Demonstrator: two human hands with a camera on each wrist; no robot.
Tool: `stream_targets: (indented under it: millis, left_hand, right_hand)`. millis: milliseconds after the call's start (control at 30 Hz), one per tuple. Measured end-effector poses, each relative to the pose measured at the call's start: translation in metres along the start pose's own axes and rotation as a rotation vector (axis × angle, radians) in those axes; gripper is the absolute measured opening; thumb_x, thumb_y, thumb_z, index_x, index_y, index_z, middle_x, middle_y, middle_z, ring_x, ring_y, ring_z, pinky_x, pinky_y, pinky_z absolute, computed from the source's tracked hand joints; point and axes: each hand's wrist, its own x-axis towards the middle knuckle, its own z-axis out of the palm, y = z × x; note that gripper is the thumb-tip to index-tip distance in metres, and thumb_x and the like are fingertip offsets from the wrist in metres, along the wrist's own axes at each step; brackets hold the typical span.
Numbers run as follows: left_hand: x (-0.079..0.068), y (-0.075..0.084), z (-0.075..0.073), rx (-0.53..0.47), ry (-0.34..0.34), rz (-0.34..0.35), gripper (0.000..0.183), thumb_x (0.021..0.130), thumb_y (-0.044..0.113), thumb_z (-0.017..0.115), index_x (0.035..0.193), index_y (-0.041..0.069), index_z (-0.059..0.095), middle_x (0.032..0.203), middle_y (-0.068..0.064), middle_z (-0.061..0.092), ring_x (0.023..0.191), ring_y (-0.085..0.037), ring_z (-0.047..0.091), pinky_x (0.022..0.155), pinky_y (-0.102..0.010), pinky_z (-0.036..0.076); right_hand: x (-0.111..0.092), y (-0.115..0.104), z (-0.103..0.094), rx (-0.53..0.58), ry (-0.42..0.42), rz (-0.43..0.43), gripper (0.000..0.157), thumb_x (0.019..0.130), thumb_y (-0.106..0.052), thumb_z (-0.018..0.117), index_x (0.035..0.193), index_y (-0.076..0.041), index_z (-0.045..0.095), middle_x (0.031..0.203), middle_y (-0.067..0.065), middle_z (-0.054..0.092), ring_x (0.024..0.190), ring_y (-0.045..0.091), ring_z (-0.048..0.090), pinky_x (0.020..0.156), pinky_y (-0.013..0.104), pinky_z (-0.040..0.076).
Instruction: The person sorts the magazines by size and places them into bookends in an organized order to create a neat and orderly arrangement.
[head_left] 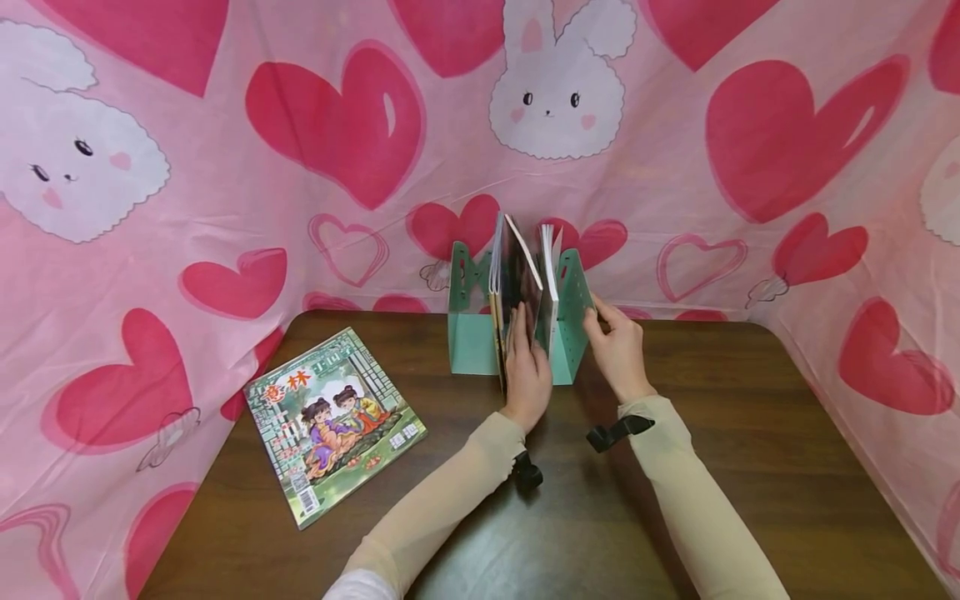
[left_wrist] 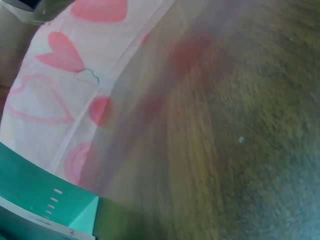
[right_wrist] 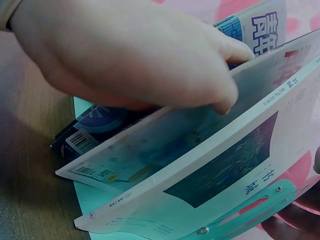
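Note:
A green metal bookend (head_left: 472, 346) stands at the back of the table with several upright magazines in it. My left hand (head_left: 527, 383) reaches between them and pinches a magazine with a bluish cover (right_wrist: 140, 162), thumb on the near face, fingers behind. To its right stands a white magazine (right_wrist: 245, 155), close to the bookend's right side. Dark-covered magazines (right_wrist: 102, 117) stand on the other side. My right hand (head_left: 621, 346) pinches the edge of the bookend's right panel (head_left: 573, 312). In the left wrist view only part of the bookend (left_wrist: 45, 185) shows.
A magazine with two cartoon figures (head_left: 337, 425) lies flat and angled on the left of the brown wooden table (head_left: 750, 467). Pink heart-and-rabbit cloth (head_left: 457, 125) rises behind the table and along its sides.

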Motion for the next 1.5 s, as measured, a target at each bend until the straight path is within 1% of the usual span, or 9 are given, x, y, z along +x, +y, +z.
stream_targets:
  millis: [133, 300, 467, 633, 800, 967, 1100, 1367, 1500]
  left_hand:
    - [0.001, 0.006, -0.003, -0.003, -0.011, -0.014, 0.065, 0.108, 0.007, 0.041, 0.168, 0.018, 0.019, 0.172, -0.012, 0.020, 0.156, -0.026, 0.026, 0.120, -0.052, 0.033]
    - [0.001, 0.017, -0.008, -0.015, -0.042, -0.037, 0.066, 0.108, 0.009, 0.042, 0.168, 0.012, 0.015, 0.174, -0.009, 0.016, 0.157, -0.025, 0.023, 0.122, -0.051, 0.031]
    - [0.001, 0.031, -0.015, -0.004, -0.078, -0.077, 0.070, 0.108, 0.012, 0.045, 0.168, 0.006, 0.008, 0.174, -0.010, 0.011, 0.159, -0.025, 0.018, 0.124, -0.050, 0.027]
    - [-0.001, 0.042, -0.022, 0.012, -0.092, -0.065, 0.076, 0.107, 0.010, 0.049, 0.168, 0.007, 0.002, 0.175, -0.011, 0.009, 0.159, -0.026, 0.016, 0.123, -0.050, 0.028]
    - [-0.004, 0.051, -0.029, -0.014, -0.105, 0.003, 0.082, 0.106, 0.007, 0.051, 0.168, 0.010, -0.003, 0.175, -0.009, 0.002, 0.160, -0.024, 0.011, 0.124, -0.050, 0.026]
    - [-0.008, 0.054, -0.036, 0.007, -0.063, 0.147, 0.079, 0.103, 0.001, 0.054, 0.165, -0.001, 0.005, 0.173, -0.016, 0.006, 0.158, -0.030, 0.014, 0.123, -0.051, 0.027]
    - [-0.009, 0.053, -0.040, 0.037, -0.028, 0.236, 0.075, 0.101, -0.001, 0.056, 0.163, -0.006, 0.013, 0.170, -0.021, 0.011, 0.156, -0.034, 0.020, 0.122, -0.049, 0.030]
    - [-0.012, 0.051, -0.049, 0.077, 0.028, 0.320, 0.073, 0.096, -0.008, 0.060, 0.160, -0.009, 0.024, 0.166, -0.026, 0.016, 0.154, -0.039, 0.023, 0.119, -0.049, 0.035]
    - [-0.014, 0.045, -0.052, 0.116, 0.089, 0.348, 0.064, 0.096, -0.009, 0.061, 0.155, -0.005, 0.038, 0.158, -0.024, 0.029, 0.145, -0.038, 0.033, 0.115, -0.048, 0.041]
  right_hand:
    - [0.000, 0.000, 0.000, 0.007, 0.003, -0.008, 0.034, 0.103, -0.011, 0.061, 0.136, -0.006, 0.070, 0.126, 0.017, 0.073, 0.098, 0.029, 0.070, 0.073, 0.002, 0.043]
    - [0.000, 0.000, 0.000, 0.012, 0.001, -0.006, 0.034, 0.102, -0.010, 0.062, 0.135, -0.006, 0.070, 0.127, 0.017, 0.072, 0.100, 0.030, 0.071, 0.074, 0.002, 0.043]
    - [0.000, -0.001, 0.000, 0.004, 0.004, -0.004, 0.034, 0.102, -0.011, 0.062, 0.135, -0.006, 0.070, 0.127, 0.017, 0.073, 0.100, 0.030, 0.072, 0.074, 0.002, 0.042]
    - [0.000, -0.002, -0.002, -0.006, 0.003, -0.003, 0.035, 0.103, -0.013, 0.062, 0.136, -0.006, 0.069, 0.126, 0.017, 0.073, 0.099, 0.029, 0.072, 0.073, 0.003, 0.043]
    - [-0.001, -0.002, -0.001, 0.004, 0.002, -0.005, 0.035, 0.102, -0.012, 0.062, 0.135, -0.005, 0.069, 0.126, 0.017, 0.073, 0.098, 0.028, 0.071, 0.074, 0.002, 0.043]
    - [-0.001, -0.002, -0.001, 0.013, -0.002, 0.001, 0.035, 0.102, -0.011, 0.062, 0.136, -0.005, 0.069, 0.126, 0.017, 0.073, 0.100, 0.030, 0.071, 0.075, 0.002, 0.043]
    - [0.000, -0.001, -0.001, 0.001, 0.004, -0.001, 0.035, 0.102, -0.012, 0.062, 0.135, -0.005, 0.069, 0.126, 0.017, 0.073, 0.097, 0.030, 0.072, 0.074, 0.003, 0.044]
    - [0.000, -0.002, -0.001, 0.000, -0.001, -0.003, 0.035, 0.103, -0.012, 0.061, 0.136, -0.005, 0.069, 0.127, 0.017, 0.072, 0.098, 0.029, 0.071, 0.074, 0.002, 0.043]
    - [0.000, -0.002, -0.001, -0.001, -0.004, 0.002, 0.035, 0.103, -0.012, 0.061, 0.136, -0.005, 0.069, 0.127, 0.017, 0.072, 0.098, 0.029, 0.072, 0.075, 0.002, 0.043]
